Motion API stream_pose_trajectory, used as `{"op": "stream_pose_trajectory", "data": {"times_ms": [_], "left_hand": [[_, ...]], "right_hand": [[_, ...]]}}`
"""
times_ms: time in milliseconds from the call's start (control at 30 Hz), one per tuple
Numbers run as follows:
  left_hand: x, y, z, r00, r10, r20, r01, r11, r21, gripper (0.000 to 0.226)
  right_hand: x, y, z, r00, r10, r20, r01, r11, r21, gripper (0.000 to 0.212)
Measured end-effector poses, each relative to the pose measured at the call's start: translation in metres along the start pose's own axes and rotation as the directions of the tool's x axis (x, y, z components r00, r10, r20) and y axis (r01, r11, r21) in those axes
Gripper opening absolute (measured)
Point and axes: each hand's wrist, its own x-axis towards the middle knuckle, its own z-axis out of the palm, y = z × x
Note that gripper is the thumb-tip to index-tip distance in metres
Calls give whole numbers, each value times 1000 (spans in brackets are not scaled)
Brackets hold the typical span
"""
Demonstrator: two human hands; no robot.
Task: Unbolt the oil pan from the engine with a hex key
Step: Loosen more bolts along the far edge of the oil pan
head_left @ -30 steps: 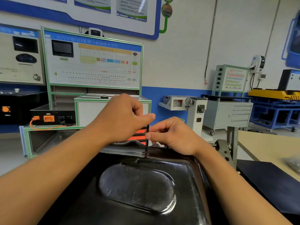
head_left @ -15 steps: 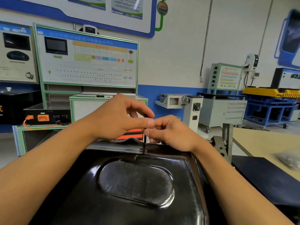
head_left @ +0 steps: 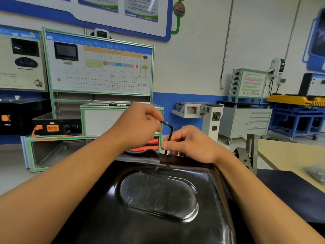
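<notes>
the hex key (head_left: 170, 136) stands nearly upright at the far flange of the pan (head_left: 158, 199), and its tip drops out of sight under the right hand's fingers, so the bolt is hidden. the right hand (head_left: 190, 145) pinches the long shaft low down between thumb and curled fingers. the left hand (head_left: 139, 126), just to its left and a little higher, is curled round the short arm at the top.

this looks like spinning a bolt out rather than cracking it loose, since the short arm gives little leverage. to do it well, use the right-hand pinch as a loose guide so the shaft stays square to the flange, press down lightly so the tip stays seated, and sweep the short arm in small arcs with the left.

the key is thin black steel, an l with a tight rounded bend. the pan is pressed sheet metal, glossy black and scuffed. it has a raised oval panel below both wrists, soft rounded corners, and a flat rim that humps up beneath the left hand. it likely feels slick.
</notes>
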Motion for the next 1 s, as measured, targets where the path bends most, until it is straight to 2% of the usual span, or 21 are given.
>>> {"op": "stream_pose_trajectory", "data": {"times_ms": [100,167,200,300,367,400,467,567,633,700,800,900,1000], "left_hand": [[-7,6,1,979,196,57,-200,978,67,23],[-9,8,1,954,293,68,-299,948,109,10],[-9,7,1,944,325,50,-329,935,132,6],[-9,5,8,929,368,-45,-350,910,221,15],[-11,8,14,916,401,-32,-374,878,300,3],[-11,9,17,917,399,-15,-372,865,336,10],[-10,11,19,947,319,21,-313,910,273,24],[-6,10,10,982,83,169,-69,994,-86,25],[-7,10,4,930,-12,367,114,960,-257,25],[-7,9,-1,860,-7,511,222,906,-361,27],[-7,8,-4,828,36,560,215,902,-375,29],[-6,5,-7,833,0,554,255,887,-385,42],[-5,3,-8,847,1,532,224,907,-358,38]], "right_hand": [[0,0,-1,1000,-15,1,15,1000,-1,33],[0,1,-1,1000,-4,9,4,1000,1,33],[-1,1,-1,1000,-1,5,1,1000,-3,32],[0,0,0,1000,-5,4,5,1000,-5,31],[0,0,1,1000,-21,3,21,1000,-9,42],[-1,0,1,999,-31,8,31,1000,-5,50],[-1,0,1,999,-37,8,37,999,-4,58],[0,1,0,999,-32,9,32,999,-6,51],[1,3,-2,999,-31,28,31,999,-14,29],[-1,5,-4,997,-52,55,52,999,-6,37],[-2,7,-6,996,-66,52,66,998,-3,40],[-2,5,-5,999,-35,38,35,999,-5,41],[-1,4,-3,998,-33,45,32,999,18,49]]}}
